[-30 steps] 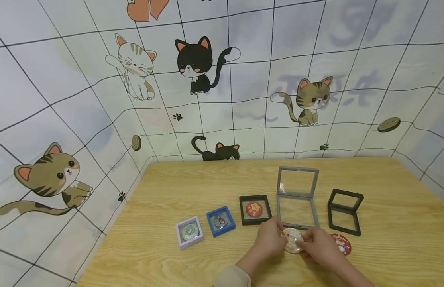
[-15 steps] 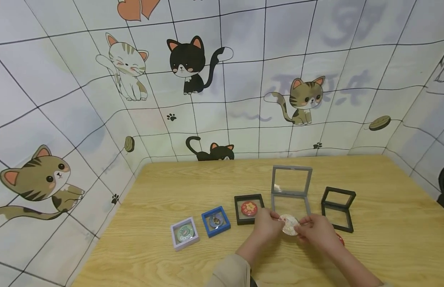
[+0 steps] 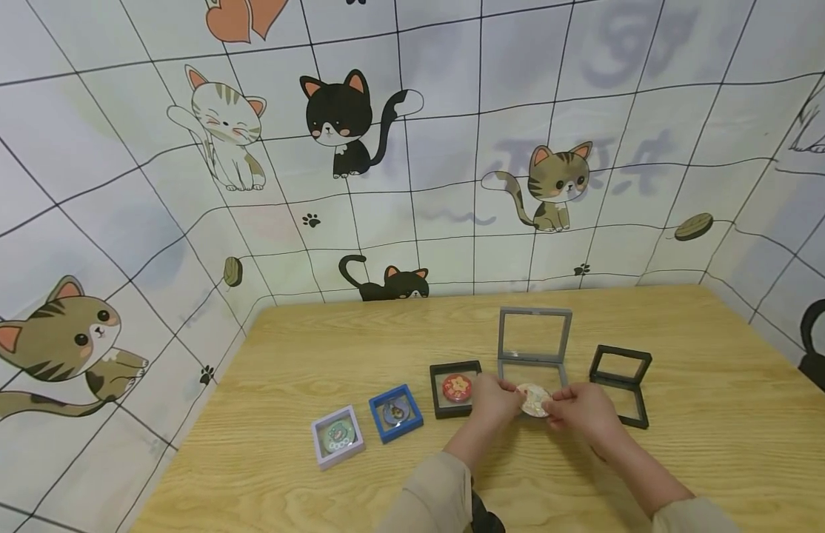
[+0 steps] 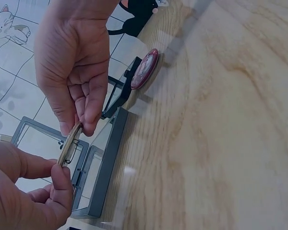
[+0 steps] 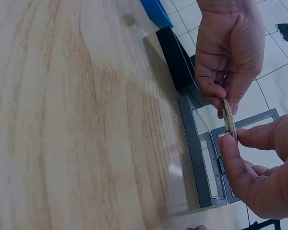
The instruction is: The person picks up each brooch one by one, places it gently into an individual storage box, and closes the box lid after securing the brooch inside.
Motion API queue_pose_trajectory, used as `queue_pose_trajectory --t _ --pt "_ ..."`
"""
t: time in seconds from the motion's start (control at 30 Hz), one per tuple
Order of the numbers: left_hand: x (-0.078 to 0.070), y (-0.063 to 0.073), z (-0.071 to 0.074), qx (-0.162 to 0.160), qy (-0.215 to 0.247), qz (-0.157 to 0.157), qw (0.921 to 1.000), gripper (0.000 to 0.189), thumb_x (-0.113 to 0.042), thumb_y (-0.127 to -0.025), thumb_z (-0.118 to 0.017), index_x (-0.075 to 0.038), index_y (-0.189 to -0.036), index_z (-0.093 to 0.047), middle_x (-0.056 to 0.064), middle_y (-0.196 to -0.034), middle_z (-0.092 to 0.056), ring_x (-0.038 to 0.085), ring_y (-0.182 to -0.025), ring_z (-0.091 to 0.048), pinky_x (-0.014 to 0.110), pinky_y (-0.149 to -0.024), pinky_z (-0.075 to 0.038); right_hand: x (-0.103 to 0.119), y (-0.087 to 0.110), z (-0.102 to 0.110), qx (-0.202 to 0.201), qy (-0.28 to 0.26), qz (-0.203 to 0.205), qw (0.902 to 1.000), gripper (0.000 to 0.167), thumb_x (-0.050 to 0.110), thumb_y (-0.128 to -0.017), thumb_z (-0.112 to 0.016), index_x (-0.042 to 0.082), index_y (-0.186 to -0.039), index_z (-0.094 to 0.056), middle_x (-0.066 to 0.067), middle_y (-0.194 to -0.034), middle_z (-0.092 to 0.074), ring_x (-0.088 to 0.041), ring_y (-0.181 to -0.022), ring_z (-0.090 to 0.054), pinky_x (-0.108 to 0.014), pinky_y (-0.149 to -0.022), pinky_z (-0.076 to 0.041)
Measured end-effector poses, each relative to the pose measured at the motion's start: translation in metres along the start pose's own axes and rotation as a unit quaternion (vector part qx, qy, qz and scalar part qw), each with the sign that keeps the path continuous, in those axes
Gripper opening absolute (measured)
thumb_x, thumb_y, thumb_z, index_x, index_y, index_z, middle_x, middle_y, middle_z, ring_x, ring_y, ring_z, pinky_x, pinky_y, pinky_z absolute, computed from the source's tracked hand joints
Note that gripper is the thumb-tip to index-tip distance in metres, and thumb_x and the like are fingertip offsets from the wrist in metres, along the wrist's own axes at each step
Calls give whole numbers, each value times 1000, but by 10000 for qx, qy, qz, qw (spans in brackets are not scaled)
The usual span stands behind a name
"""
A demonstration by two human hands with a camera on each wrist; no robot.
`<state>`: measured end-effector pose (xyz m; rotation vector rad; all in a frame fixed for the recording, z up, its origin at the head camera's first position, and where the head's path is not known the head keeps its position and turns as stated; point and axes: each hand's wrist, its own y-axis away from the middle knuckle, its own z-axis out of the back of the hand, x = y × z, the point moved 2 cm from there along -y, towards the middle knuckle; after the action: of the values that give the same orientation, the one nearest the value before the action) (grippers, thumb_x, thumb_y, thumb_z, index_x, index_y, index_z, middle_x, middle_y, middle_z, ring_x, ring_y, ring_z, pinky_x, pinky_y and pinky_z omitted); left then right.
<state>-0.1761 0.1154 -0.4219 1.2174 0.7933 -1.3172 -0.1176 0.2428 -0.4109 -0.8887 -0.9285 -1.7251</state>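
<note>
By the left hand (image 3: 495,403) and right hand (image 3: 588,416), opposite edges of a round cream pin-back badge (image 3: 535,401) are pinched above the counter (image 3: 359,340), near the front of an open grey frame (image 3: 535,311). A black frame (image 3: 435,392), a blue frame (image 3: 402,431) and a lilac frame (image 3: 342,453) are set to the left, a smaller open frame (image 3: 615,380) to the right.

Gridded walls (image 3: 446,159) — cartoon cats (image 3: 339,111), paw prints (image 3: 311,220); wood-grain tabletop (image 3: 346,344)
</note>
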Motion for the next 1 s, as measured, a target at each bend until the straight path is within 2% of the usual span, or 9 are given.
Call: queue_pose_trajectory --t 0.23,0.57,0.67,0.83,1.0 --pt "-3 -8 -3 -107 -276 -60 9995 13 7 -71 -68 0 -67 -57 6 -59 -54 13 -50 -56 21 -46 -45 1 -9 2 21 5 6 10000 27 0 -82 -60 -19 -99 -54 -14 -74 -63 -22 -65 -65 -27 -58 -52" --pt "1 -17 -6 -177 -638 -41 9978 15 5 -68 -71 -1 -63 -59 3 -60 -51 14 -52 -50 22 -46 -44 -3 -20 0 -76 74 -56 9999 21 0 -81 -61 -17 -93 -57 -13 -73 -61 -13 -57 -62 -23 -55 -51" --pt "2 -20 -6 -259 -843 -47 9961 16 3 -67 -72 -3 -61 -59 2 -60 -51 13 -54 -49 22 -47 -43 -3 -22 1 -91 72 -86 9999 20 0 -81 -61 -17 -91 -57 -13 -73 -61 -12 -57 -61 -24 -55 -51" --pt "1 -22 -8 -366 -892 -25 9953 18 4 -65 -73 -4 -60 -57 3 -62 -51 15 -57 -48 23 -47 -42 -2 -24 2 -71 109 -105 9999 21 1 -82 -61 -17 -91 -56 -15 -74 -60 -13 -57 -61 -25 -56 -51" --pt "-2 -23 -11 -417 -1035 -171 9936 16 3 -64 -73 -4 -60 -59 3 -63 -51 14 -59 -47 22 -48 -42 -4 -27 4 -110 179 -159 9997 20 1 -81 -61 -17 -90 -56 -15 -74 -60 -12 -56 -61 -25 -55 -51"
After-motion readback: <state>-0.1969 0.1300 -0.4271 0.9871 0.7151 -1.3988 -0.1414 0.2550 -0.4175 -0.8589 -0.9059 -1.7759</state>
